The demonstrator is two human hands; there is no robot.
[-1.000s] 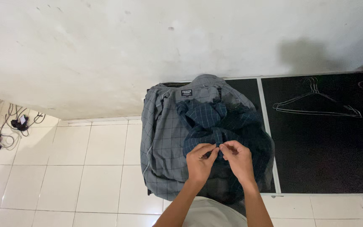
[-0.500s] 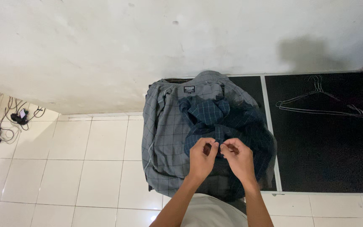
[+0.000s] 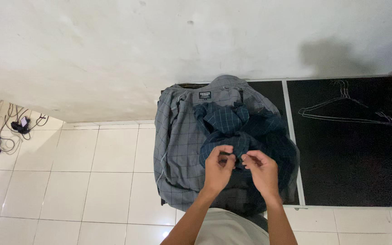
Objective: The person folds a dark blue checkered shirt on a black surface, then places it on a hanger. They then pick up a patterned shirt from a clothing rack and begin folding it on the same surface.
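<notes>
Shirt [image 3: 232, 131], dark and checked, is pinched at its front edge by both left hand [image 3: 218, 167] and right hand [image 3: 260, 169], fingertips nearly meeting.

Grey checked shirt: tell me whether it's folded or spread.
Spread: the grey checked shirt lies open, lining and neck label up, under the bunched dark blue checked shirt.

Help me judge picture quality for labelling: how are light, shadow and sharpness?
Head view: dim, soft indoor light; a blurry shadow on the wall; faint glare on the floor tiles; hands slightly soft; the wire hanger barely stands out on the black mat.
</notes>
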